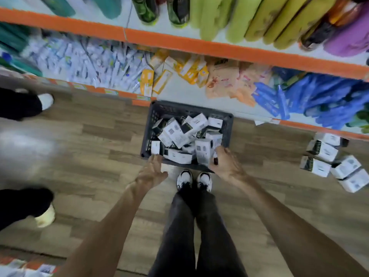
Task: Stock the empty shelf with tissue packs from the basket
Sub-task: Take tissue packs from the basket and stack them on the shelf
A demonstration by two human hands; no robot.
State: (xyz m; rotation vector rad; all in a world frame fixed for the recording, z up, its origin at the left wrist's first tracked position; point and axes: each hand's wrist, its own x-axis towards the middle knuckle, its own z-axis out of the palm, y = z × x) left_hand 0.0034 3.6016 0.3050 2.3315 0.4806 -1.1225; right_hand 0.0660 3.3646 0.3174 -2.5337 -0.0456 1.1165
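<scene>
A dark grey plastic basket point(148, 124) stands on the wood floor just in front of my shoes, against the bottom shelf. Several white-and-black tissue packs point(175, 132) lie jumbled inside it. My right hand point(226, 163) is at the basket's near right corner, fingers and thumb curled round an upright tissue pack point(203, 152). With straight fingers, my left hand point(152, 169) reaches to the near left rim and holds nothing. Behind the basket, the bottom shelf point(179, 94) shows a bare white patch.
More tissue packs point(329, 162) are piled on the floor at the right. The bottom shelf holds white packets, yellow boxes, orange bags and blue packs. Another person's dark trouser legs and shoes point(24, 104) stand at the left. Rolled mats fill the upper shelf.
</scene>
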